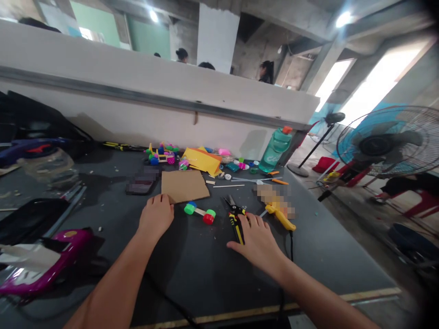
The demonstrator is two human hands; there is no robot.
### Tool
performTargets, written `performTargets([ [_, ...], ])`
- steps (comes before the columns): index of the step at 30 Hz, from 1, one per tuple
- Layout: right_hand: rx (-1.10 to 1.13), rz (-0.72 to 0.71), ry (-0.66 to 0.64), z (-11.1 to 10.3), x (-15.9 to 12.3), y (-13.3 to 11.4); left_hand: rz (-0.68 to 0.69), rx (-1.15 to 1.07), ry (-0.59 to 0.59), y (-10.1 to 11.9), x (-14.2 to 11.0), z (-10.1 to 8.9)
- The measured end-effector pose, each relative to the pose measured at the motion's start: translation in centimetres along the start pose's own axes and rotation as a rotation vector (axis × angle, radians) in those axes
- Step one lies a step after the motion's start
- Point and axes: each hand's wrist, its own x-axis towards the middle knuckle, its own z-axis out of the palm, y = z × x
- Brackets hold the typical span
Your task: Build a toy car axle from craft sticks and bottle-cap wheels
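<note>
My left hand (157, 216) has its fingers curled at the near left corner of a brown cardboard sheet (185, 185), with the thumb hidden. My right hand (258, 240) lies over black-and-yellow pliers (235, 221), its thumb stretched out to the left and its fingers apart. The jaws of the pliers point away from me and are spread. Between my hands, just in front of the cardboard, rests a pair of small wheels (209, 216) in green, red and blue, joined by a pale stick. A yellow glue gun (281, 217) lies right of my right hand.
Yellow paper sheets (199, 160), small colourful toy parts (163, 155) and a green bottle (274, 151) stand along the back wall. A dark phone-like object (142, 179) lies left of the cardboard. Further left is a magenta tool (65, 256). A fan (380, 139) stands beyond the table's right edge.
</note>
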Motion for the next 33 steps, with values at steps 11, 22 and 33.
performTargets([
  [11, 0.288, 0.148, 0.102, 0.8, 0.4, 0.8, -0.013, -0.177, 0.124, 0.9, 0.0, -2.2],
  [22, 0.299, -0.138, 0.301, -3.1, -4.3, -1.2, 0.066, -1.462, -0.491, 10.7, -3.4, -7.8],
  [33, 0.397, -0.196, 0.348, -4.3, -6.2, -1.4, 0.042, -1.671, -0.612, 10.5, -4.7, -9.7],
])
